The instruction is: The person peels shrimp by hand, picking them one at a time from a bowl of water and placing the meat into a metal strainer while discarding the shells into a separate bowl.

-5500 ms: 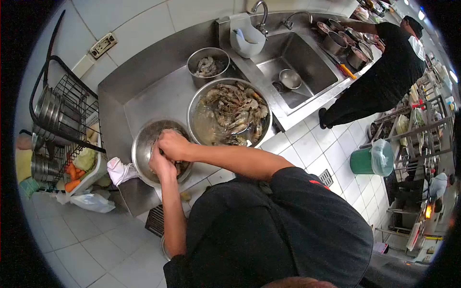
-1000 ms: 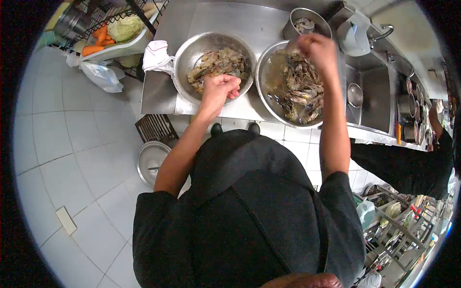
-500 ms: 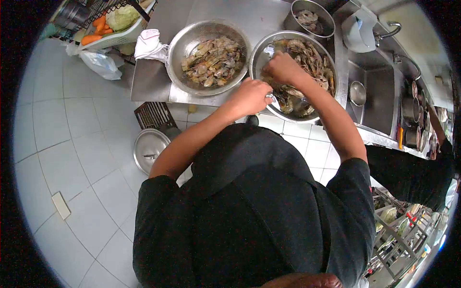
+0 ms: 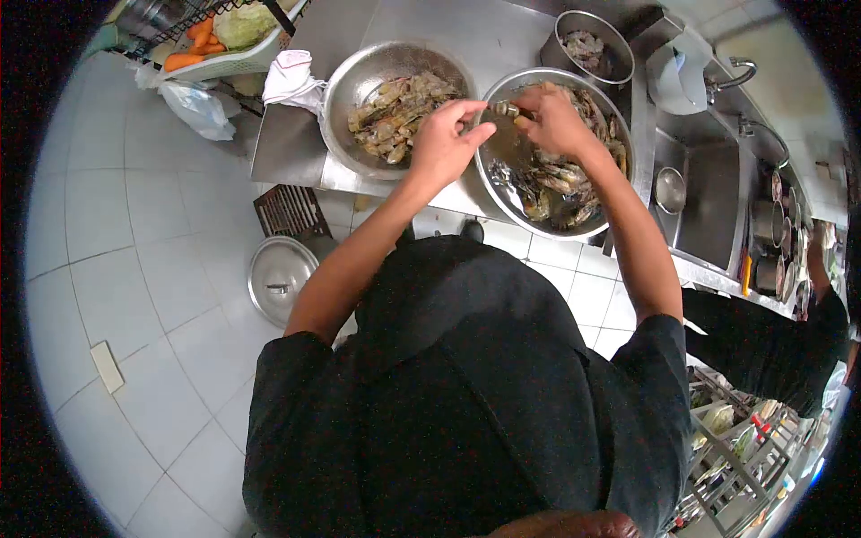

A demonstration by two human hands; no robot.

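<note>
"Steel counter [image 4: 421, 22]. Where's the shrimp [image 4: 506, 109]?"
"Over the basin [image 4: 574, 236], near its left rim, pinched in the right hand [image 4: 554, 124]; left hand's [image 4: 443, 145] fingers parted beside it."
"Handling?"
"Likely light, slippery; hold mid-shell."

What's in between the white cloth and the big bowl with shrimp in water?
In the head view, another metal bowl sits there, and the left hand covers part of its right edge.
</note>
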